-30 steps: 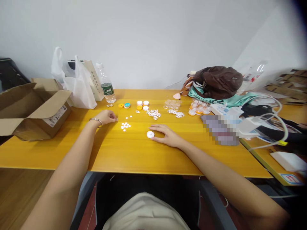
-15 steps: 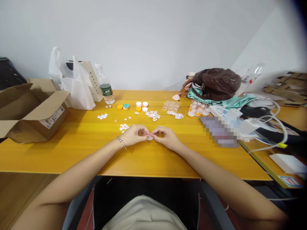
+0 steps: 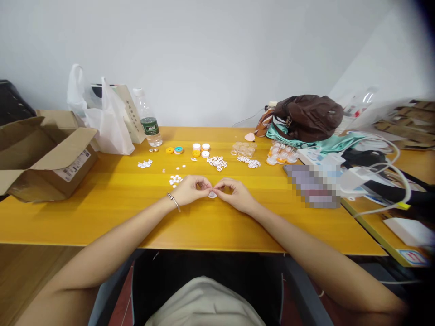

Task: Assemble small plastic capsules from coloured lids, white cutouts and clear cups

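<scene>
My left hand (image 3: 195, 187) and my right hand (image 3: 234, 194) meet over the table (image 3: 217, 226), their fingertips pinched together. Just under the fingertips shows a small clear-white round piece (image 3: 212, 195), partly covered by the fingers. Both hands are closed around its upper edge; whatever tiny part lies between the fingertips is hidden. Left of my left hand lies a cluster of small white discs (image 3: 175, 179). Beyond the hands sit white openwork pieces (image 3: 216, 162), with more white openwork pieces (image 3: 249, 162) to their right.
Small round orange, teal and white containers (image 3: 178, 150) stand behind, near a water bottle (image 3: 151, 127). Clear round cases (image 3: 243, 149) and lidded cases (image 3: 281, 153) lie to the right. A cardboard box (image 3: 68, 163) is at left; a phone (image 3: 311, 185), cables and brown bag (image 3: 309, 117) are at right.
The hands stay pinched at the same spot, with only a tiny shift of the fingers over the clear-white piece. The view has moved very slightly.
</scene>
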`<state>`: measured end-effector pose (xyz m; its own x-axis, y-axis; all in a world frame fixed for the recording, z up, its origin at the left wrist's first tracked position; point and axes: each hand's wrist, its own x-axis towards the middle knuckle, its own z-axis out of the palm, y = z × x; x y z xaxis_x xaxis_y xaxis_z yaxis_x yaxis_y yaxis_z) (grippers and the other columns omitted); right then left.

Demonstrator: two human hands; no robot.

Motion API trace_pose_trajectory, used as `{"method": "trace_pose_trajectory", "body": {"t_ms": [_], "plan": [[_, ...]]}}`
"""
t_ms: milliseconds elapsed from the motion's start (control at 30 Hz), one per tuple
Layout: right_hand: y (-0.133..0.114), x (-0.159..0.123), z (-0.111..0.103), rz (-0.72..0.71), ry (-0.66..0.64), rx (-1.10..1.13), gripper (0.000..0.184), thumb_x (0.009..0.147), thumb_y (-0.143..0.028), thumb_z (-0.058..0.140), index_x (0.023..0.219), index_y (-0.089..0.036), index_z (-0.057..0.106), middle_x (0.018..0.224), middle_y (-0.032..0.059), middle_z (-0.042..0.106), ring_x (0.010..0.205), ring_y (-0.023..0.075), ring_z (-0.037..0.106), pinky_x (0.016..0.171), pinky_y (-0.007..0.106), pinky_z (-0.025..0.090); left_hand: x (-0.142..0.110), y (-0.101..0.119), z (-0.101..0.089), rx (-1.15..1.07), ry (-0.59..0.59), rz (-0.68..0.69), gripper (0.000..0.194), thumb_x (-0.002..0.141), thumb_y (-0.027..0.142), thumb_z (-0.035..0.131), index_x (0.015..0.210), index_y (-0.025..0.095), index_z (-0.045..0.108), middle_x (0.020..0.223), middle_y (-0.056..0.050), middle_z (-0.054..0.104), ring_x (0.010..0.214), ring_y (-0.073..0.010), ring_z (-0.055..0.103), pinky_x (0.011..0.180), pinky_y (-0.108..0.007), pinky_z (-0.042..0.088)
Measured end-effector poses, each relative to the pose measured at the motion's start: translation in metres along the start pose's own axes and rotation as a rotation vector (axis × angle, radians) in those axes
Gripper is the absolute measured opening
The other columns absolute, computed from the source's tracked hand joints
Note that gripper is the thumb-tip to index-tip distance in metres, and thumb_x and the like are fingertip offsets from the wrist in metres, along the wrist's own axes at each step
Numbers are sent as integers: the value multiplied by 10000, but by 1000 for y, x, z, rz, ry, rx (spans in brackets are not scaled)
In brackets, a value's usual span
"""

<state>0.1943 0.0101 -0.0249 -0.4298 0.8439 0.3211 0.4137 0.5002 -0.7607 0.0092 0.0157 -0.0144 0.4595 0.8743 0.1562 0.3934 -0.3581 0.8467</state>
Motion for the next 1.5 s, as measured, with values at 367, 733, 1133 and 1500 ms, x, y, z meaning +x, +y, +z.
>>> {"method": "trace_pose_trajectory", "body": {"t_ms": [367,733,1133,1500], "plan": [[11,2,-1,0,46,-97,216,689,-340,628,830,-177,625,771,27,605,725,140,547,696,269,447,5,-11,1,47,-9,-32,152,679,264,590,700,118,628,633,-16,614,563,-78,517,534,-168,407],[14,1,2,-47,-65,-218,217,697,-341,635,870,-210,643,812,36,598,792,165,557,745,300,436,8,-20,6,28,-47,-70,133,654,240,592,698,118,623,597,-5,598,520,-71,504,484,-157,374],[11,0,2,-70,-72,-201,201,700,-337,636,855,-208,645,808,33,620,786,165,568,746,292,431,7,-18,3,65,-63,-73,127,668,221,580,735,127,632,640,-8,623,547,-79,526,513,-163,398],[16,-1,3,-84,-74,-185,213,718,-343,618,877,-204,642,830,38,620,812,169,571,765,291,431,2,-10,0,264,-67,83,139,739,235,552,810,158,643,769,-20,657,690,-110,585,663,-199,440]]}}
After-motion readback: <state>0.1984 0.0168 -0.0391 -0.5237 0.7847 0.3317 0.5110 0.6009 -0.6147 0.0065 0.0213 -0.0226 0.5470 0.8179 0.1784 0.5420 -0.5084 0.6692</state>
